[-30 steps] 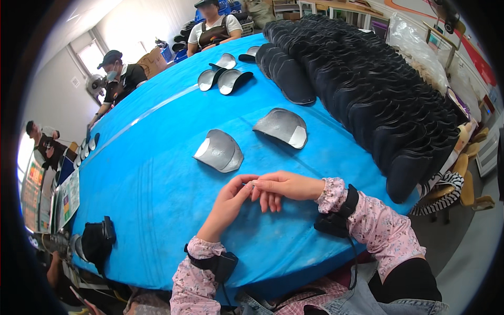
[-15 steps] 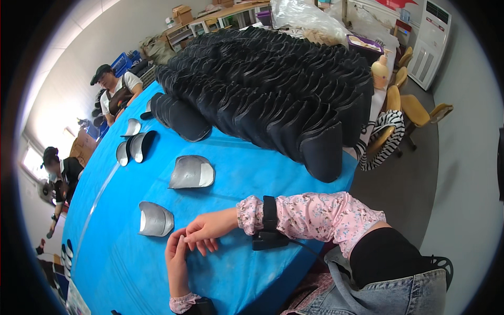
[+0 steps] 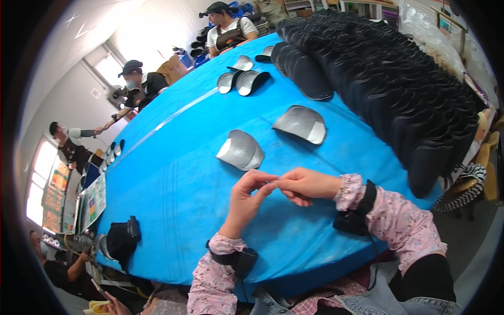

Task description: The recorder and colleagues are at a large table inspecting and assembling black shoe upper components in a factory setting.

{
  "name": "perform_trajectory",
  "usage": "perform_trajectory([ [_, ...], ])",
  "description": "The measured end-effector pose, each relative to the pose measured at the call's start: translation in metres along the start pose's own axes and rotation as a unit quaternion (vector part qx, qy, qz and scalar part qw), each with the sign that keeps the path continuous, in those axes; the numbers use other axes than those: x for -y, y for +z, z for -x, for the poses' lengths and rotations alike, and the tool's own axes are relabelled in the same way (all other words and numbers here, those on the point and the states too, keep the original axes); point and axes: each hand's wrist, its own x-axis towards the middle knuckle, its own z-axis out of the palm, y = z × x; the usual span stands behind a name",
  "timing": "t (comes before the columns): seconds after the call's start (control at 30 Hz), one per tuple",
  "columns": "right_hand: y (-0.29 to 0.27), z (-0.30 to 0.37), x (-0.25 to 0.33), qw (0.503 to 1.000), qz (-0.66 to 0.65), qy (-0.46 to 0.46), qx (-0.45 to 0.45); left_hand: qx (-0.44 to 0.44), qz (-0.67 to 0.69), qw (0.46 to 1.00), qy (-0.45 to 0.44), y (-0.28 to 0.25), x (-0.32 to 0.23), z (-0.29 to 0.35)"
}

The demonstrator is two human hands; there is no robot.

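Observation:
My left hand (image 3: 249,197) and my right hand (image 3: 308,185) meet at the fingertips above the blue-covered table (image 3: 173,210). Thumb and forefinger are pinched on both; anything between them is too small to make out. Just beyond my left hand lies a curved grey shell-like piece (image 3: 242,151) with a white patch at its left edge. A second curved grey piece (image 3: 300,124) sits farther off to the right, its white patch at the lower right. Neither piece is touched by my hands.
Long rows of stacked black curved pieces (image 3: 388,89) fill the right side, with a shorter stack (image 3: 302,71) beside them. Several silver-lined black pieces (image 3: 252,82) lie toward the far edge. A black cap (image 3: 122,239) rests at the left edge. Other people (image 3: 229,31) are around the table.
The view has swung left, so the table and pieces appear farther right and more of the left side shows. My hands remain together at the fingertips.

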Motion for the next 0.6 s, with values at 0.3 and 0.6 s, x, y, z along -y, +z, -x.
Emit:
perform_trajectory([
  [0.3,-0.013,0.005,-0.011,0.984,-0.117,0.03,0.129,-0.01,-0.175,0.981,0.088,0.013,-0.012,-0.003],
  [0.6,-0.006,0.01,-0.003,0.985,-0.117,-0.014,0.126,-0.039,-0.035,0.996,0.067,0.015,-0.02,0.009],
])
